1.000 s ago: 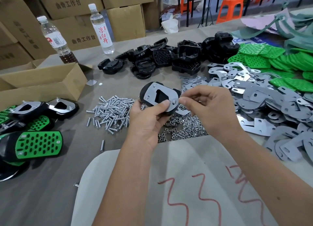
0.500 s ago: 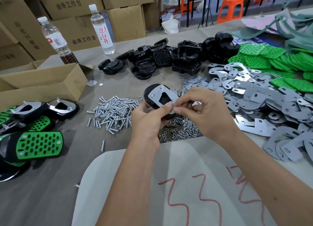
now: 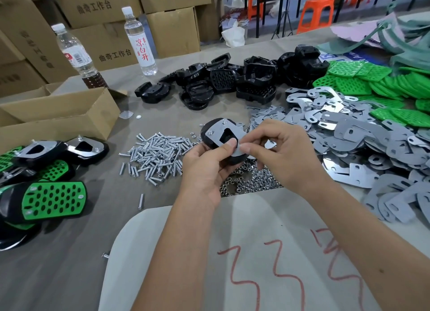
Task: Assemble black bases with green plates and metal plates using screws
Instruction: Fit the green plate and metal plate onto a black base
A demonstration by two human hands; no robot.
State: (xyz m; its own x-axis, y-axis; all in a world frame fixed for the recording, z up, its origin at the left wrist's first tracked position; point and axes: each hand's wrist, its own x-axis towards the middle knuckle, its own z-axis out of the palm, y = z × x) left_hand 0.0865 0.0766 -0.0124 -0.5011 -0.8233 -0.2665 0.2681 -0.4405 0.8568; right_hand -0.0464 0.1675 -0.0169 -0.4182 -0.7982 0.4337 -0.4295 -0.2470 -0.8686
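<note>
My left hand [image 3: 207, 168] grips a black base [image 3: 206, 133] with a metal plate [image 3: 221, 130] lying on its upper face; two screw ends poke up through the plate. My right hand [image 3: 277, 152] pinches at the near corner of that plate with thumb and forefinger, right next to my left thumb. Whatever small part the fingertips hold is hidden. Below the hands lie a pile of screws [image 3: 156, 154] and a heap of small nuts [image 3: 249, 182]. Loose black bases [image 3: 232, 82], metal plates [image 3: 349, 133] and green plates [image 3: 377, 85] lie beyond and to the right.
Finished assemblies [image 3: 48, 199] lie at the left edge. An open cardboard box [image 3: 60, 119] stands behind them, with two water bottles [image 3: 139, 40] and stacked cartons farther back. A pale sheet with red marks [image 3: 256, 252] covers the near table.
The held base has tilted and shifted slightly right and down. My right fingers have moved along the plate to its near corner, meeting my left thumb.
</note>
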